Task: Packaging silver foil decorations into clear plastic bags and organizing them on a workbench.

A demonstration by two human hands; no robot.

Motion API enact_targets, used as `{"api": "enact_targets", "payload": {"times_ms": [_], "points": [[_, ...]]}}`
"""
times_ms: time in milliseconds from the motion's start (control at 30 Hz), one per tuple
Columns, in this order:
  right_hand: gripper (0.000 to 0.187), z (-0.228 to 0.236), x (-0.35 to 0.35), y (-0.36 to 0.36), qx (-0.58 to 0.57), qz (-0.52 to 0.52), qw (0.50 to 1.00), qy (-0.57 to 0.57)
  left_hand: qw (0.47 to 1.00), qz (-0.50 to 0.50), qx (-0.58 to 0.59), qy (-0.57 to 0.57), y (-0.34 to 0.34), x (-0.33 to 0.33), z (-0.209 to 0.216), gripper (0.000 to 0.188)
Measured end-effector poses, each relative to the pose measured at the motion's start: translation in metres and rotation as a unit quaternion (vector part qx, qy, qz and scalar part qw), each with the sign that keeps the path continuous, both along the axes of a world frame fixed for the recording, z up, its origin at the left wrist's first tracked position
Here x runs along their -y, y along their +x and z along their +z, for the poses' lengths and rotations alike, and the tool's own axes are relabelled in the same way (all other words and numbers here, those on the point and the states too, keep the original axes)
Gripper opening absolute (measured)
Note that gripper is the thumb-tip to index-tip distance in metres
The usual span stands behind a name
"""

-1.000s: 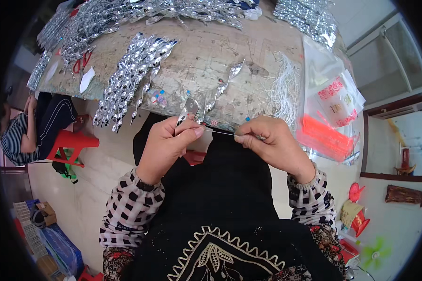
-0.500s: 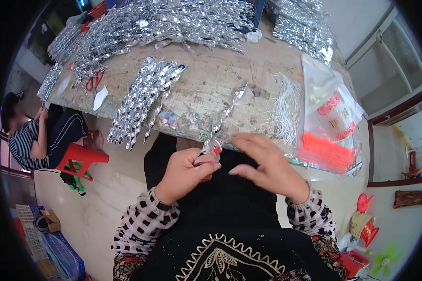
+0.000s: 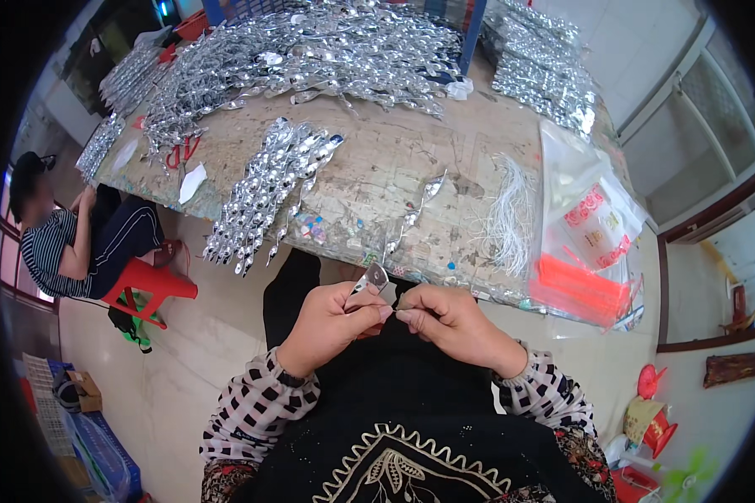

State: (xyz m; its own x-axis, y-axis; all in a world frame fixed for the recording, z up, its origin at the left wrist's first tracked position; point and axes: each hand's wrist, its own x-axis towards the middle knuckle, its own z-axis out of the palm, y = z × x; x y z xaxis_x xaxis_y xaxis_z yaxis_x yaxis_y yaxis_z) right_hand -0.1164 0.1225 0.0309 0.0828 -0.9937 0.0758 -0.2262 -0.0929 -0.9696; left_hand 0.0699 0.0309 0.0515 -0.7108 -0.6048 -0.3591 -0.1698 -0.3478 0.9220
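Left hand (image 3: pixel 329 323) just off the table's (image 3: pixel 466 138) near edge, thumb and fingers closed on a shiny silver piece (image 3: pixel 376 275); right hand (image 3: pixel 457 325) beside it, thumb pinched to forefinger, anything gripped too small to tell. Twisted silver strand (image 3: pixel 410 220) lies toward the near edge, white threads (image 3: pixel 509 220) nearer the right edge.

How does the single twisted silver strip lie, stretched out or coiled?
Stretched out: the twisted silver strip runs in one line over the table toward the left hand.
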Motion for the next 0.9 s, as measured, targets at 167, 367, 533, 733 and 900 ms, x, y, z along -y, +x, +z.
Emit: {"api": "enact_targets", "payload": {"times_ms": [167, 367, 533, 733, 900], "points": [[0.011, -0.006, 0.001, 0.010, 0.018, -0.034, 0.999, 0.004, 1.000, 0.015, 0.002, -0.021, 0.004, -0.001, 0.002, 0.008], [0.012, 0.003, 0.008, 0.015, 0.020, -0.042, 0.999, 0.018, 0.997, 0.072, -0.010, -0.026, 0.008, 0.005, 0.004, 0.006], [0.011, -0.007, 0.009, -0.004, -0.006, -0.115, 0.993, 0.017, 0.996, 0.084, -0.025, -0.008, 0.002, 0.009, 0.001, 0.008], [0.008, -0.009, 0.024, -0.036, 0.061, -0.152, 0.986, 0.035, 0.994, 0.101, 0.003, -0.038, 0.012, 0.015, -0.013, 0.008], [0.010, 0.041, 0.105, -0.075, -0.177, -0.204, 0.946, -0.180, 0.993, 0.097, 0.039, -0.061, 0.033, 0.016, -0.019, 0.010]]}}
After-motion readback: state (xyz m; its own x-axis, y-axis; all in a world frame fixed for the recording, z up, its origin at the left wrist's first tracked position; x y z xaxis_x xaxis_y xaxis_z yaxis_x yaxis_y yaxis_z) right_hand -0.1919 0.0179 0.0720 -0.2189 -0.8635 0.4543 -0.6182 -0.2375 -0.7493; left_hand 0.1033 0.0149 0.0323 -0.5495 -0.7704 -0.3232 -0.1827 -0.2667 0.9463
